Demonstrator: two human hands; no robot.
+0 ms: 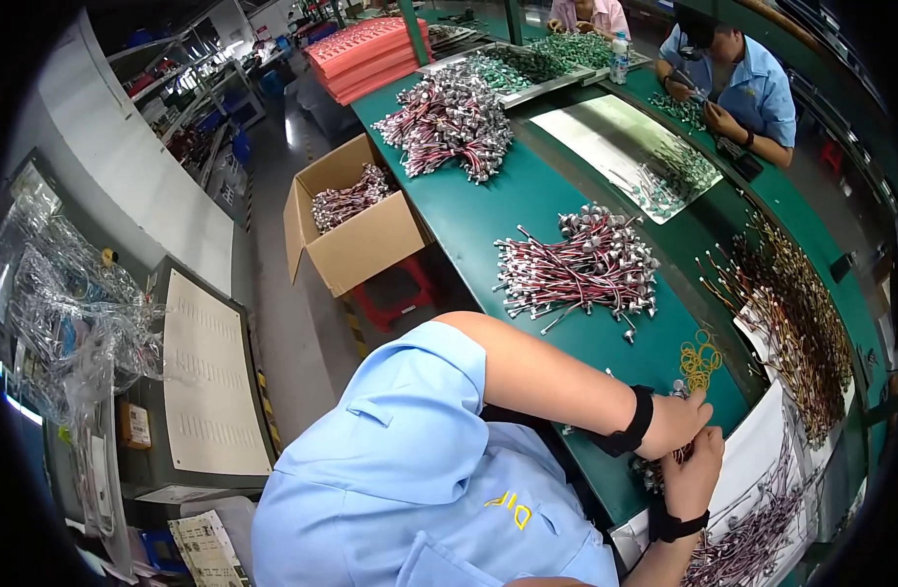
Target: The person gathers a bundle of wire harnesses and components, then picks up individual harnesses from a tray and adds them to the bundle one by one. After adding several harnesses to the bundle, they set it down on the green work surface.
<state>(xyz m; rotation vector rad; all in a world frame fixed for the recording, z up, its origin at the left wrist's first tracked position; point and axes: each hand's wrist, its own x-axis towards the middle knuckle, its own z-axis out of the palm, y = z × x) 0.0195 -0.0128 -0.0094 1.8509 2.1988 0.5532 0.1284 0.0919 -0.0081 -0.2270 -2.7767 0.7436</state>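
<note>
a bundle of red-and-black wired parts (683, 453) is between the person's two hands, just below the loose yellow rubber bands (700, 360) on the green bench (459, 225). the left hand (672, 427) has its fingers curled in narrowly on the bundle, its fingertips close under the bands; the right hand (694, 474), a little farther below the bands, is closed on the bundle too, though the exact placing of its fingers is hidden. up and left of the bands spreads a loose heap of wired parts (581, 262), and farther that way a taller heap (449, 122). well left of the bands stands an open cardboard box (366, 245) with more such parts inside. right of the bands lies a mass of yellow and dark leads (801, 333); below and right of them, dark-red wires (752, 543) lie on a white sheet (735, 474). well above the bands sits a co-worker in light blue (774, 100)
</note>
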